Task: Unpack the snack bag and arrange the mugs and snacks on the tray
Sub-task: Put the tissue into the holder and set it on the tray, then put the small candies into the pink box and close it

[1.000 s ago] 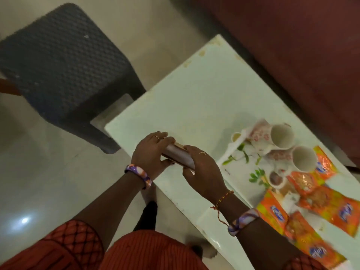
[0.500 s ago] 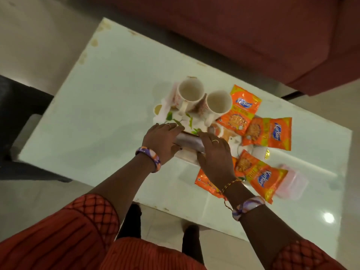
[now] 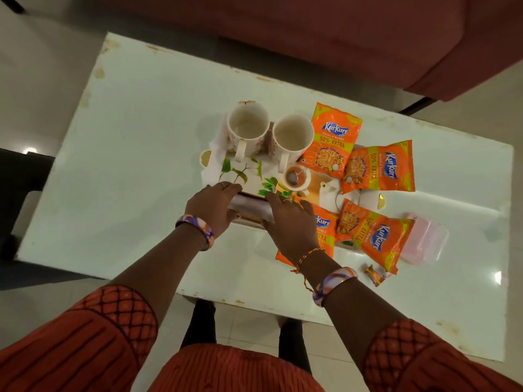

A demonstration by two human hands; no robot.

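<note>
Both of my hands hold a silvery rolled packet (image 3: 250, 207) at the near edge of the leaf-printed tray (image 3: 252, 179). My left hand (image 3: 215, 205) grips its left end and my right hand (image 3: 291, 222) its right end. Two empty white mugs (image 3: 248, 124) (image 3: 293, 135) stand side by side at the tray's far side. Orange Kurkure packets lie on the tray's right part: one next to the mugs (image 3: 334, 140), one further right (image 3: 379, 168), and two nearer me (image 3: 373, 233) (image 3: 324, 232), the last partly under my right wrist.
The tray sits on a white table (image 3: 135, 142). A crumpled pink plastic bag (image 3: 427, 239) and a small wrapped candy (image 3: 374, 275) lie right of the tray. A red sofa (image 3: 339, 38) stands beyond the table, and a dark stool (image 3: 19, 176) to the left.
My view swung from the table's left end to the tray. Both hands carried the silvery packet from the table's edge to the tray's near edge.
</note>
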